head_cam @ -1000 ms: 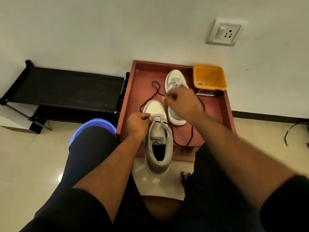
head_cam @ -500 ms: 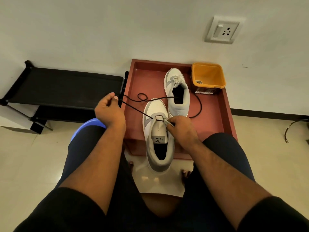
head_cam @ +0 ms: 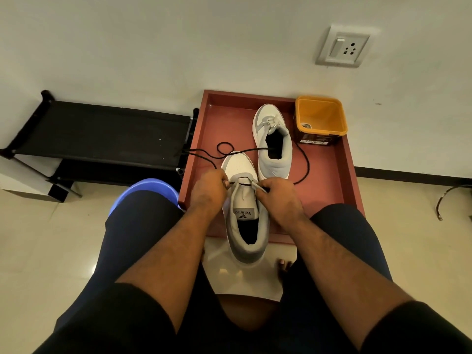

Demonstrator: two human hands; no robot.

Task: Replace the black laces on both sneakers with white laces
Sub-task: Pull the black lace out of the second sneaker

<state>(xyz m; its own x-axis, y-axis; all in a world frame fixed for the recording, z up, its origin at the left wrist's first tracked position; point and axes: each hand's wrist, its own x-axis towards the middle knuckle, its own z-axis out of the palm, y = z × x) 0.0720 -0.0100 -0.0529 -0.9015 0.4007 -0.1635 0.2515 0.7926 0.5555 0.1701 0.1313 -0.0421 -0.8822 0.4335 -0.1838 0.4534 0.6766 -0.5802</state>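
Head view, largest item first: I see the shallow rectangular red-brown tray (head_cam: 329,198) on the floor against the wall. On it the near grey-and-white sneaker (head_cam: 244,215) lies with its heel overhanging the tray's front edge, between my knees. The far grey-and-white sneaker (head_cam: 274,149) stands behind it and already carries a white lace. A square orange plastic tub (head_cam: 321,118) sits in the tray's back right corner.

The thin black lace (head_cam: 304,159) remains only through the lowest eyelets of the near sneaker; its loose lengths trail across the tray to both sides.

My left hand (head_cam: 208,191) has its fingers curled, pinching the lace at the left eyelet. My right hand (head_cam: 277,195) is curled on the right eyelet flap; whether it also grips the lace I cannot tell.

Judgement: this is the last stage of unlacing the second shoe. I recommend bracing the flap with the right hand and drawing the lace out level, in line with the eyelets, so the tip does not snag. No white lace for this shoe is visible.
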